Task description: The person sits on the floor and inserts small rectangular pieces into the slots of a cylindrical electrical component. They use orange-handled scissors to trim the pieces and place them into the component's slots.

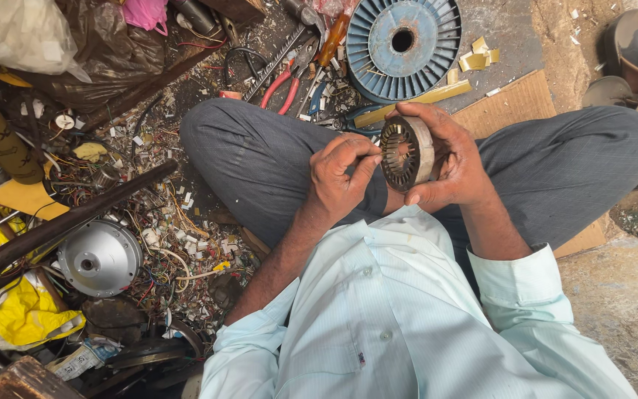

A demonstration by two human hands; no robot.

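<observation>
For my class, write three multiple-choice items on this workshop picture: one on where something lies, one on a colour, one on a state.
1. Where does the blue ribbed spool lie?
A. on the floor beyond the knees
B. in the lap
C. on the yellow bag

2. What colour are the pliers' handles?
A. green
B. red
C. white

3. How is the slotted metal ring held?
A. lying on the floor
B. hanging from a wire
C. gripped in the right hand, left hand fingertips at its rim

Answers: 1 A, it lies on the ground past the legs; 2 B, both handles are red; 3 C, the right palm wraps it.
</observation>
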